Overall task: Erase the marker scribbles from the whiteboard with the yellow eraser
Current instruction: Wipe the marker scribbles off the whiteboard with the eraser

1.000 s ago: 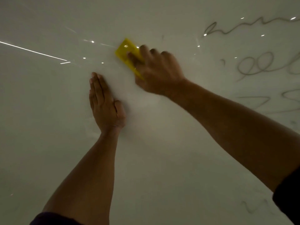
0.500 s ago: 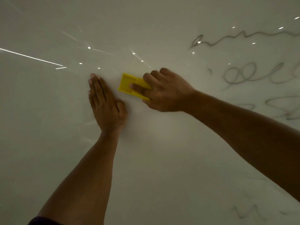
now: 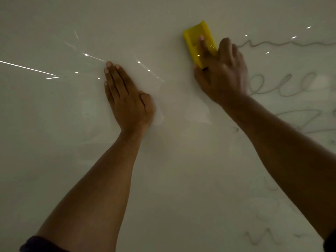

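Head view shows the whiteboard (image 3: 172,179) filling the frame; left hand (image 3: 127,99) lies flat, fingers together; right hand (image 3: 221,73) presses the yellow eraser (image 3: 195,35) just left of remaining scribbles (image 3: 283,84); uneven pressure could leave grey smears.

Head camera faces the whiteboard (image 3: 163,179) squarely, at arm's reach.

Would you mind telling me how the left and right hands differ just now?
The left hand lies flat and empty on the whiteboard; the right hand presses the yellow eraser. The left sits on cleaned board, the right beside the marker scribbles. Both touch the board.
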`<move>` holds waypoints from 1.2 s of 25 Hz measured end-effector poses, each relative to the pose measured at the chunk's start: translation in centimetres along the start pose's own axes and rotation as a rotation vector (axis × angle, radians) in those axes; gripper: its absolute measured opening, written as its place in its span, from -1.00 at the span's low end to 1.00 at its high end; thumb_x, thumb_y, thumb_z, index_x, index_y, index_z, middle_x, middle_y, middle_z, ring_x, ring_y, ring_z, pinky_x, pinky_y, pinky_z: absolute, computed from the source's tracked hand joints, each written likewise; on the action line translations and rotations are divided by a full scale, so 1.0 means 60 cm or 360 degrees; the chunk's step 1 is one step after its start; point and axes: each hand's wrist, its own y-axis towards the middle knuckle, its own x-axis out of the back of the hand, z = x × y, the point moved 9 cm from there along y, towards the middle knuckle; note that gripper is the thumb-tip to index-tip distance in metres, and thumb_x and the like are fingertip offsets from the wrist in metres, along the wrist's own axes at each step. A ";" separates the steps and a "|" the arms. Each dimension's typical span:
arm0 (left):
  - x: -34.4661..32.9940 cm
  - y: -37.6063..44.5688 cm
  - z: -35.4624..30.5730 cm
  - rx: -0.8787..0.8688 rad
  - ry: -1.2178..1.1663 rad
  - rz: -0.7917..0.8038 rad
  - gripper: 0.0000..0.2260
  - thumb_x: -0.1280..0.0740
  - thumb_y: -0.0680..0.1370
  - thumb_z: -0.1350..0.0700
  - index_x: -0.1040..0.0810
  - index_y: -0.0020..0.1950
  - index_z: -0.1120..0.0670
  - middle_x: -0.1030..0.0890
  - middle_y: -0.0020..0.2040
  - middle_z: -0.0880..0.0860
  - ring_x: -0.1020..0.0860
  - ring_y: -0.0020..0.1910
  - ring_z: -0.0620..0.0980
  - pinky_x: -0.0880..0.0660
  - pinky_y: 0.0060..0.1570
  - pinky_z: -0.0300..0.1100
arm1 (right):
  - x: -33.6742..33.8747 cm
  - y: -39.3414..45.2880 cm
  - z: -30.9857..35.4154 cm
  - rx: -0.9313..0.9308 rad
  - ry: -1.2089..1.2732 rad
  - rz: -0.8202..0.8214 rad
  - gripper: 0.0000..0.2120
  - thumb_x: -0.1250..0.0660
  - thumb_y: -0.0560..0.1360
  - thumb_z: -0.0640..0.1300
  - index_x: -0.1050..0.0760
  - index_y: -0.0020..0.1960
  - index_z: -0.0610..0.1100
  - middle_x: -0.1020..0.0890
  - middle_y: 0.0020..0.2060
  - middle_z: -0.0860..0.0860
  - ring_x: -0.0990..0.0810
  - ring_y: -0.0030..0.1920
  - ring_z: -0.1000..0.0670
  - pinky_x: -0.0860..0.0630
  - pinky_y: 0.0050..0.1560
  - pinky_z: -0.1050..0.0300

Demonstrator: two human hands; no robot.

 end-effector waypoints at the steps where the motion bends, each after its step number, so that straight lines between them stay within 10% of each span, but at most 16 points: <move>1: 0.000 0.000 -0.007 0.0026 0.0012 -0.0010 -0.29 -0.11 0.59 0.06 -0.04 0.68 0.37 -0.05 0.69 0.34 -0.03 0.71 0.27 0.01 0.68 0.09 | -0.003 -0.016 0.021 0.0174 0.0006 0.0011 -0.49 -0.26 0.64 0.05 -0.43 0.53 -0.14 -0.56 0.07 -0.34 -0.55 -0.04 -0.31 -0.44 -0.10 -0.10; 3: 0.001 0.001 -0.017 -0.0010 0.0010 -0.0021 -0.30 -0.07 0.60 0.04 -0.05 0.68 0.36 -0.06 0.69 0.33 -0.04 0.71 0.27 -0.01 0.68 0.09 | 0.004 -0.033 0.043 0.0582 0.0003 0.0045 -0.52 -0.29 0.65 0.03 -0.47 0.50 -0.17 -0.57 0.00 -0.34 -0.56 -0.10 -0.29 -0.48 -0.15 -0.09; 7: -0.004 0.004 -0.070 -0.0357 -0.0063 0.0030 -0.32 -0.04 0.60 0.07 -0.07 0.69 0.31 -0.08 0.71 0.28 -0.05 0.71 0.21 -0.01 0.69 0.06 | 0.031 -0.010 -0.033 -0.0040 0.0034 -0.0179 -0.52 -0.35 0.61 0.01 -0.50 0.47 -0.19 -0.58 0.00 -0.35 -0.58 -0.12 -0.31 -0.49 -0.18 -0.06; 10: -0.010 0.005 -0.118 -0.0506 -0.0087 0.0021 -0.35 -0.10 0.62 0.11 -0.09 0.69 0.30 -0.09 0.70 0.27 -0.06 0.71 0.20 -0.01 0.69 0.05 | 0.015 -0.050 0.026 0.0483 -0.0022 -0.0125 -0.56 -0.37 0.62 0.03 -0.55 0.44 -0.15 -0.59 -0.07 -0.30 -0.56 -0.18 -0.25 -0.47 -0.21 -0.05; 14: -0.012 0.006 -0.122 -0.0483 -0.0055 0.0028 -0.34 -0.07 0.61 0.10 -0.06 0.70 0.30 -0.07 0.71 0.26 -0.04 0.72 0.19 -0.03 0.68 0.08 | 0.040 -0.036 -0.060 -0.0192 -0.0118 -0.0270 -0.53 -0.37 0.59 0.06 -0.54 0.45 -0.11 -0.61 0.00 -0.32 -0.60 -0.12 -0.28 -0.51 -0.17 -0.04; 19: -0.015 0.004 -0.130 -0.0395 -0.0023 0.0053 -0.33 -0.06 0.63 0.08 -0.01 0.71 0.28 -0.02 0.72 0.24 0.01 0.72 0.18 0.02 0.68 0.08 | 0.026 -0.061 0.006 0.0776 -0.0207 -0.0267 -0.55 -0.37 0.61 0.08 -0.56 0.42 -0.10 -0.58 -0.15 -0.23 -0.53 -0.24 -0.19 -0.39 -0.25 -0.02; 23: -0.015 0.004 -0.139 -0.0431 -0.0036 0.0025 -0.33 -0.06 0.62 0.08 -0.03 0.70 0.30 -0.04 0.71 0.27 -0.01 0.72 0.22 -0.01 0.68 0.12 | 0.042 -0.043 -0.130 -0.0286 -0.0267 -0.0335 -0.50 -0.36 0.58 0.10 -0.52 0.46 -0.09 -0.59 -0.05 -0.28 -0.54 -0.13 -0.25 -0.47 -0.18 -0.05; 27: -0.019 0.003 -0.167 -0.0720 -0.0071 0.0003 -0.36 -0.11 0.64 0.11 -0.08 0.69 0.30 -0.09 0.71 0.27 -0.05 0.71 0.20 -0.03 0.68 0.10 | 0.019 -0.069 -0.026 0.0767 -0.0249 -0.0152 -0.53 -0.28 0.66 0.12 -0.50 0.48 -0.10 -0.56 -0.11 -0.24 -0.47 -0.18 -0.19 -0.35 -0.19 -0.07; 30: -0.018 0.002 -0.171 -0.0689 -0.0068 0.0002 -0.34 -0.12 0.62 0.12 -0.08 0.69 0.31 -0.09 0.70 0.28 -0.06 0.71 0.21 -0.04 0.68 0.11 | 0.041 -0.053 -0.128 0.0022 -0.0270 -0.0191 -0.51 -0.29 0.64 0.13 -0.47 0.50 -0.06 -0.57 -0.05 -0.27 -0.55 -0.12 -0.25 -0.43 -0.15 -0.06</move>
